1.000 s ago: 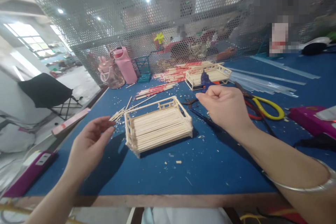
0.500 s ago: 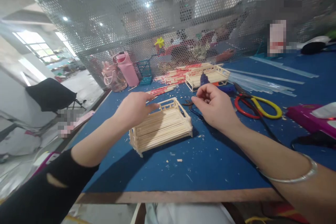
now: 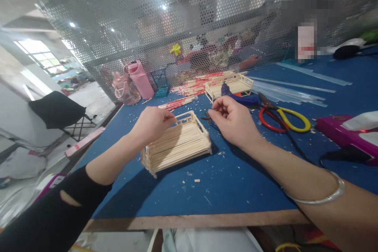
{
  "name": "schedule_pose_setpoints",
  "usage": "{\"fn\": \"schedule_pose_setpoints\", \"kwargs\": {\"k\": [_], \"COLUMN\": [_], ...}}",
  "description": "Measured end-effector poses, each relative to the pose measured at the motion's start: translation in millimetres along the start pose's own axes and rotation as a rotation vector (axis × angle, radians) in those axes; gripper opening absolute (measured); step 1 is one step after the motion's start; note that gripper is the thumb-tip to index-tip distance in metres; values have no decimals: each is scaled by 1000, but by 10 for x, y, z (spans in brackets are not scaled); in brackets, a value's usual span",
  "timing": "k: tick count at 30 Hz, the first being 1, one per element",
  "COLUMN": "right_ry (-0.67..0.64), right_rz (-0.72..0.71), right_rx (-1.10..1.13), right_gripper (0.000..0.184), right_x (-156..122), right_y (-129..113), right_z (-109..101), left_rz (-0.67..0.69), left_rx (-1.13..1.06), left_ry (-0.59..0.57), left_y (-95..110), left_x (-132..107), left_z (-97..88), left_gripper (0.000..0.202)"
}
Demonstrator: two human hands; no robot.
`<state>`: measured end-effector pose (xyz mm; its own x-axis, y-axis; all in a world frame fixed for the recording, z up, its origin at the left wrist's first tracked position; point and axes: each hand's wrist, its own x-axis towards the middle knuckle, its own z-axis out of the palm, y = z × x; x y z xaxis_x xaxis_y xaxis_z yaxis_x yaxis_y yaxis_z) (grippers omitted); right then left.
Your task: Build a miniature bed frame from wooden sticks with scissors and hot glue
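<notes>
A small tray-like frame of pale wooden sticks (image 3: 180,141), with a slatted floor and low railings, stands on the blue tabletop in front of me. My left hand (image 3: 152,126) is over its back left side, thumb and fingers pressed together by the rear railing; whether they grip the rail or a small piece is hidden. To the right of the frame, my right hand (image 3: 233,120) hovers with curled fingers, thumb and forefinger close together. Anything between them is too small to make out. Dark-jawed pliers (image 3: 206,117) lie just behind its fingertips, partly covered.
Behind are a second stick frame (image 3: 243,83), a blue glue gun (image 3: 245,98) and red-marked sticks (image 3: 177,103). Red-and-yellow-handled scissors (image 3: 273,120), clear glue sticks (image 3: 289,92) and a magenta device (image 3: 339,136) lie right. A pink bottle (image 3: 141,80) stands by the mesh screen (image 3: 118,55).
My left thumb and fingers have closed together at the rear railing; they were apart before. My right hand keeps nearly the same pose. The whole view has shifted slightly.
</notes>
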<state>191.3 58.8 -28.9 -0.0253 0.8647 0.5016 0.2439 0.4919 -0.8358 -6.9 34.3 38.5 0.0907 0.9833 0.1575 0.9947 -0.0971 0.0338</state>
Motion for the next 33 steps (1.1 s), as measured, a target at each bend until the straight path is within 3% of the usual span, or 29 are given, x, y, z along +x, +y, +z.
{"fn": "schedule_pose_setpoints", "kwargs": {"k": [6, 10, 14, 17, 21, 25, 27, 28, 31, 33], "right_ry": [-30, 10, -2, 3, -9, -34, -22, -6, 54, 81], "right_rz": [15, 2, -21, -35, 25, 107, 138, 148, 145, 120], "right_rx": [4, -86, -163, -143, -54, -18, -19, -17, 3, -12], "right_gripper": [7, 24, 41, 40, 33, 22, 10, 3, 16, 14], "right_x": [7, 19, 30, 35, 41, 55, 64, 68, 83, 94], "right_y": [15, 35, 16, 21, 108, 176, 169, 160, 133, 128], "right_z": [16, 4, -39, -56, -39, -26, -33, -39, -67, -89], "left_rz": [22, -24, -153, -279, -342, -338, -366, -377, -385, -385], "left_rx": [-5, -43, -302, -533, -714, -826, -839, -840, -898, -999], "left_ry": [-11, -1, 298, 445, 290, -117, -254, -279, -292, -296], "left_y": [-39, -81, -310, -574, -791, -767, -727, -713, -708, -729], "left_x": [28, 4, -71, -115, -115, -106, -95, -82, -11, 43], "left_z": [9, -118, -170, -21, 193, 184, 149, 139, 167, 232], "left_gripper": [25, 34, 46, 50, 62, 69, 71, 71, 75, 78]}}
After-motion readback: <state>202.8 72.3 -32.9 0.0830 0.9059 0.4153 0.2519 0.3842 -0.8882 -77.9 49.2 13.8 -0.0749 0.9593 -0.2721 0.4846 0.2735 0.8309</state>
